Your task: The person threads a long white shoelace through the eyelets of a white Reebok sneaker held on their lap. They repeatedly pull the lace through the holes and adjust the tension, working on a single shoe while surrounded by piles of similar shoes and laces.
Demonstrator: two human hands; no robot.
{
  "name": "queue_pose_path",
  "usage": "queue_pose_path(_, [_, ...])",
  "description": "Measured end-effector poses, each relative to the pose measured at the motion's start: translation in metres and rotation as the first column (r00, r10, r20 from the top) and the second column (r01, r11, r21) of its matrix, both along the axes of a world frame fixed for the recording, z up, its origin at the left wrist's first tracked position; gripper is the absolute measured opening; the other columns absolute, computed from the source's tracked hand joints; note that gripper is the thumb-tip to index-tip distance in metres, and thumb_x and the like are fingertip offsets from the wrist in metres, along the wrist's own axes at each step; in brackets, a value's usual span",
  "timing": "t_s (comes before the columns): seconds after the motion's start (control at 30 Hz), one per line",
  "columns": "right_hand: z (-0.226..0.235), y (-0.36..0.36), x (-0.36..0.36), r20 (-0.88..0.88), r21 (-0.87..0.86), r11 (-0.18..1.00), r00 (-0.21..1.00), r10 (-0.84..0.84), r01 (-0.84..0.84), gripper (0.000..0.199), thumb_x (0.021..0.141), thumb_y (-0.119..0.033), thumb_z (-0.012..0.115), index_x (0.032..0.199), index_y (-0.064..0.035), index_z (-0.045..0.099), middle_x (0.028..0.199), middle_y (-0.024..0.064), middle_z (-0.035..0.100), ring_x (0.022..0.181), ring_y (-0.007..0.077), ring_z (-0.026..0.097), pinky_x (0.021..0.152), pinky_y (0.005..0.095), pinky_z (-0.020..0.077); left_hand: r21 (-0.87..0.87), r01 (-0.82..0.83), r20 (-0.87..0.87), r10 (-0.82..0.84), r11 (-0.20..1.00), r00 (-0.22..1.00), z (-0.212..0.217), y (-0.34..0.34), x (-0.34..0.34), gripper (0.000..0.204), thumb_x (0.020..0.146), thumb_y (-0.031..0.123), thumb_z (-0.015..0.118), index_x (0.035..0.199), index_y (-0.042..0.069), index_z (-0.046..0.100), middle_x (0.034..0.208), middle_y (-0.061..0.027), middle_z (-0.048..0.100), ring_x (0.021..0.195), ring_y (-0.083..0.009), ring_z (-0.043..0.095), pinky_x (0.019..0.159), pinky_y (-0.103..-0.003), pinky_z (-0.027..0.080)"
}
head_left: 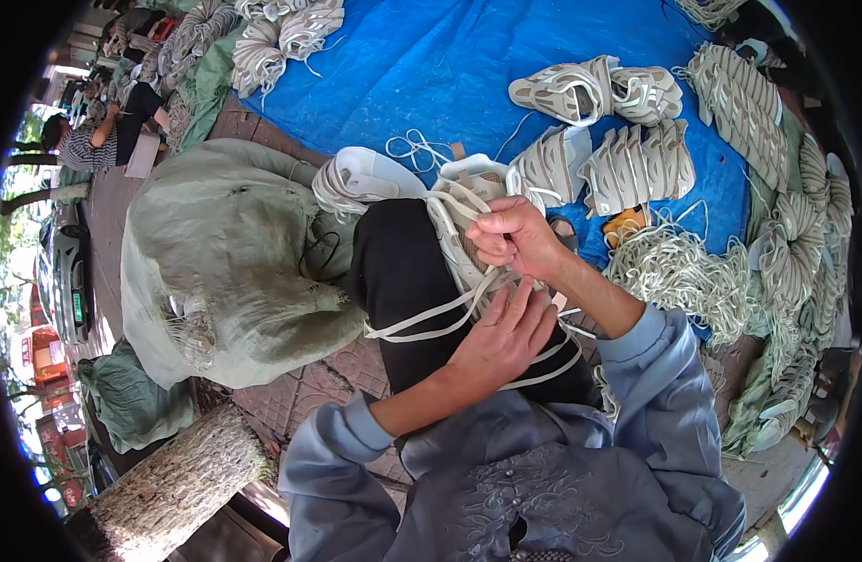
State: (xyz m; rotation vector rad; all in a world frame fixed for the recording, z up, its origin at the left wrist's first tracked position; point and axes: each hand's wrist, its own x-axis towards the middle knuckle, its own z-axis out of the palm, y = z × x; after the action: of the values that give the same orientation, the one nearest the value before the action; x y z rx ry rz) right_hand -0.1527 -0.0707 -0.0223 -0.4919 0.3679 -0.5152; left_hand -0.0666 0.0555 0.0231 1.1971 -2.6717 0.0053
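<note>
Cream-and-tan shoe (443,228), long white lace (389,332) trailing loose, right hand (520,239) pinching lace, left hand (510,337), grip unclear.

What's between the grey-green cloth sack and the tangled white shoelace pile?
In the head view: a black-trousered leg, a white-and-beige shoe, the left hand, the right hand and forearm.

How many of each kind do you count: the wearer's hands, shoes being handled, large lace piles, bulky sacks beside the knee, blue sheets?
Hands: left hand and right hand, 2
Handled shoe: 1
Lace pile: 1
Bulky sack: 1
Blue sheet: 1
Total: 6
</note>
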Motion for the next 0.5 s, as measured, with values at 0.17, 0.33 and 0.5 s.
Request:
queue_pose_path(0.17, [0.012,-0.015,0.007,-0.104,-0.141,0.979,0.986,0.133,-0.147,0.015,0.077,-0.009,0.057,0.076,0.0061,0.06,0.045,0.0001,0.036,0.037,0.007,0.028,0.035,0.0231,0.0215,-0.083,0.005,0.045,-0.001,0.997,0.999,-0.016,0.014,0.006,0.037,0.073,0.015,0.05,0.103,-0.006,0.051,0.109,-0.0211,0.05,0.109,-0.0369,0.044,0.086,-0.044,0.041])
queue_pose_path(0.33, [0.035,-0.069,0.02,-0.178,-0.363,0.932,0.981,-0.081,0.011,0.015,0.076,-0.01,0.06,0.073,0.0047,0.059,0.044,-0.0012,0.036,0.032,0.0063,0.027,0.032,0.0226,0.0207,-0.044,0.066,-0.042,-0.068,0.997,0.997,-0.011,0.05,0.041,0.032,0.07,0.01,0.053,0.098,-0.005,0.055,0.104,-0.0198,0.054,0.109,-0.0343,0.047,0.088,-0.045,0.042])
queue_pose_path(0.5, [0.055,-0.195,-0.003,-0.162,-0.49,0.866,0.966,-0.199,0.096,0.02,0.083,-0.018,0.053,0.078,0.0005,0.057,0.047,-0.0029,0.037,0.035,0.0048,0.027,0.032,0.021,0.0215,0.004,-0.005,-0.184,0.006,1.0,0.983,-0.021,0.069,0.04,0.026,0.077,0.009,0.054,0.1,-0.001,0.055,0.108,-0.0161,0.053,0.109,-0.0312,0.048,0.09,-0.045,0.042])
